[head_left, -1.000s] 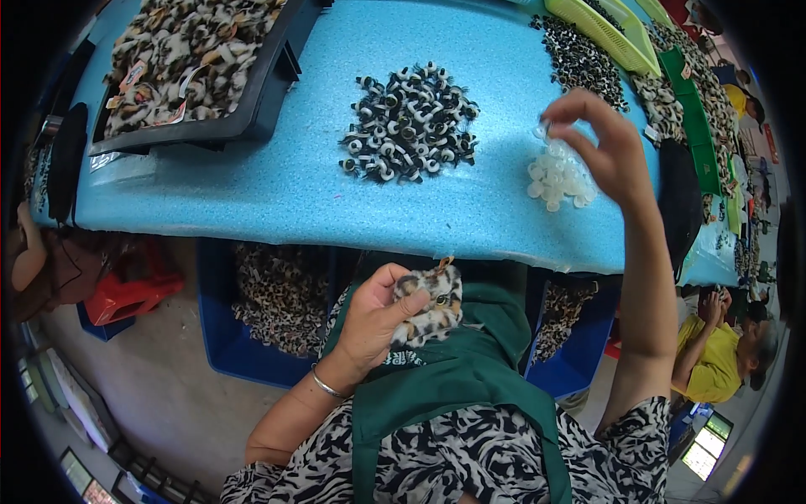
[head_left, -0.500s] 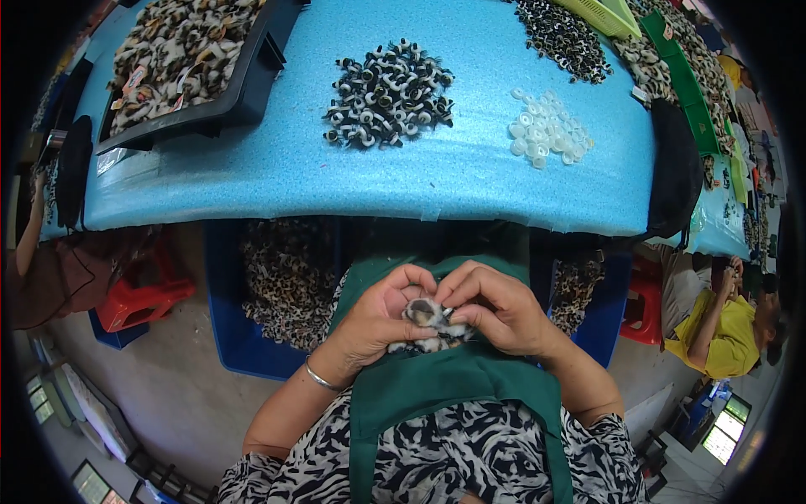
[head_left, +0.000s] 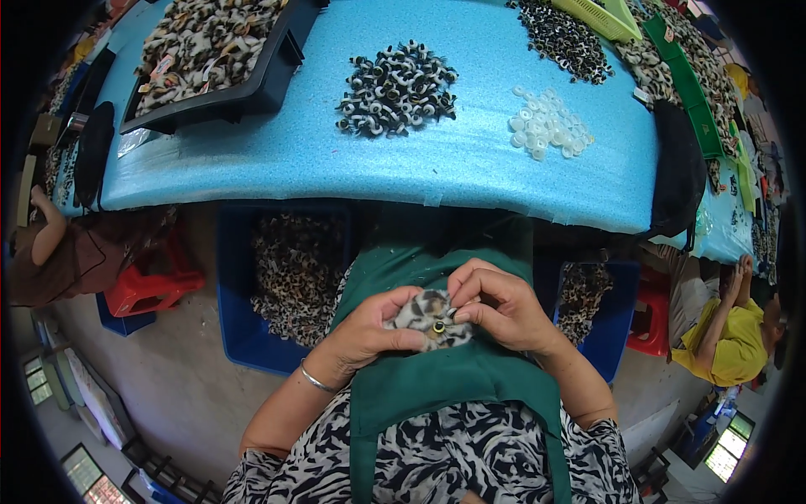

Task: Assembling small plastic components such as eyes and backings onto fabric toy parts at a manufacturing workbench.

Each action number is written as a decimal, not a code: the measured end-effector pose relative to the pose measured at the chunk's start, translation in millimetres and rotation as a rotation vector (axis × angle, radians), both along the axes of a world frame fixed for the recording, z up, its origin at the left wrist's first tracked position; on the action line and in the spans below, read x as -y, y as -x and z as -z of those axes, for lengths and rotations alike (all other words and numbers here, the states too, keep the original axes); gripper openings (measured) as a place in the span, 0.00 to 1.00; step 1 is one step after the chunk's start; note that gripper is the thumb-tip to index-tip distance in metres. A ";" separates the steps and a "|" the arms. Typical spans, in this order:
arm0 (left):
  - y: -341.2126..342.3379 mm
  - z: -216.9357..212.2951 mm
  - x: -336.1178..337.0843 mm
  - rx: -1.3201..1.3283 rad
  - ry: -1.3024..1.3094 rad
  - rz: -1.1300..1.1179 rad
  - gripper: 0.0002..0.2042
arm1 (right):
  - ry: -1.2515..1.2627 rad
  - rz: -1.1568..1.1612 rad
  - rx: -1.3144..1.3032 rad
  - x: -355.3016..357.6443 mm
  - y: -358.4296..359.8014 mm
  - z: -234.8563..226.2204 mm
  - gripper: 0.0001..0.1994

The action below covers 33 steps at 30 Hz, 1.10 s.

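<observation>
From the head view, your left hand (head_left: 374, 328) is curled partly closed, thumb across the near side, with a spotted furry piece (head_left: 411, 317) held between thumb and fingers. Your right hand (head_left: 502, 309) comes in at three o'clock from that piece, thumb and forefinger drawn together in a pinch on its edge; you cannot tell whether a small part sits between those fingertips too. The piece lies between your hands, over your green apron (head_left: 457, 391), with a yellow-ringed eye (head_left: 438, 327) facing up.

Taking the piece as the clock's centre, your blue table (head_left: 277, 172) spans the far side. At twelve o'clock on it lies a heap of black-and-white curled parts (head_left: 396, 90); at one, a cluster of translucent discs (head_left: 544, 126), with small dark parts (head_left: 564, 44) and a yellow-green basket (head_left: 606, 18) farther out. Toward eleven stands a black tray (head_left: 281, 84) full of furry pieces. Below the table, blue bins stand near nine (head_left: 239, 340) and three (head_left: 606, 328), and a person in yellow (head_left: 720, 343) is well beyond at three.
</observation>
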<state>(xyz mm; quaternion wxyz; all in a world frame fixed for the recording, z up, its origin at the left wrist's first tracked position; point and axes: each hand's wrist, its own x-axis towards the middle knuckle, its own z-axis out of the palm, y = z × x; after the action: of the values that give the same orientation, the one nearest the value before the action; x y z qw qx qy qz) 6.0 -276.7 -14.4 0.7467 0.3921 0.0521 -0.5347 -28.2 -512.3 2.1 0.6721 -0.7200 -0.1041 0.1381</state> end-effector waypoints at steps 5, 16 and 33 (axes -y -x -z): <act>6.9 6.0 3.0 -0.073 0.102 -0.174 0.31 | -0.120 0.062 -0.111 -6.0 -0.2 7.1 0.03; 1.5 3.1 12.8 -0.057 0.100 -0.281 0.23 | -0.006 0.032 0.156 0.3 -15.6 -17.4 0.06; -7.4 -4.8 25.0 1.116 -0.359 -0.322 0.05 | 0.376 0.069 0.506 -11.5 -25.3 -17.0 0.12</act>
<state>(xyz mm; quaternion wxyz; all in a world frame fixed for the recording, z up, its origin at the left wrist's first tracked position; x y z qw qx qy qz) 13.4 -301.7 -9.7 0.6552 0.7201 -0.1993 -0.1115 -2.9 -500.9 19.1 0.4841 -0.8464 -0.2161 -0.0513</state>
